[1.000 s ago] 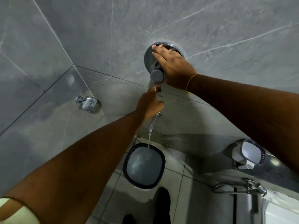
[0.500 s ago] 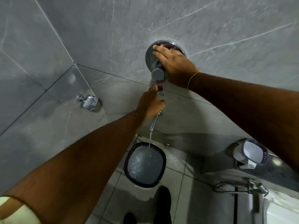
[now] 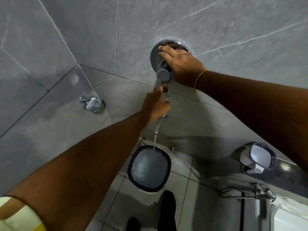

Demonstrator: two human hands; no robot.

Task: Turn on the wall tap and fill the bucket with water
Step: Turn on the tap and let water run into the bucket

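Observation:
A round chrome wall tap plate (image 3: pixel 154 55) sits on the grey tiled wall, with a grey knob (image 3: pixel 163 75) at its lower edge. My right hand (image 3: pixel 180 64) lies over the plate and grips the tap control. Just below, my left hand (image 3: pixel 155 104) is closed on the thin chrome lever (image 3: pixel 165 94) under the knob. A chrome spout (image 3: pixel 159 123) pours a thin stream of water down into the dark-rimmed bucket (image 3: pixel 133 170) on the floor. The water surface in the bucket is foamy.
A chrome soap dish (image 3: pixel 92 103) is fixed to the left wall. A white mug with a dark rim (image 3: pixel 259 157) rests on a ledge at the right, above a chrome tap fitting (image 3: pixel 260 191). My dark shoes (image 3: pixel 167 209) stand on the tiled floor below the bucket.
The stream from the spout has grown stronger and the water in the bucket has turned bubbly. Both hands have stayed on the tap controls.

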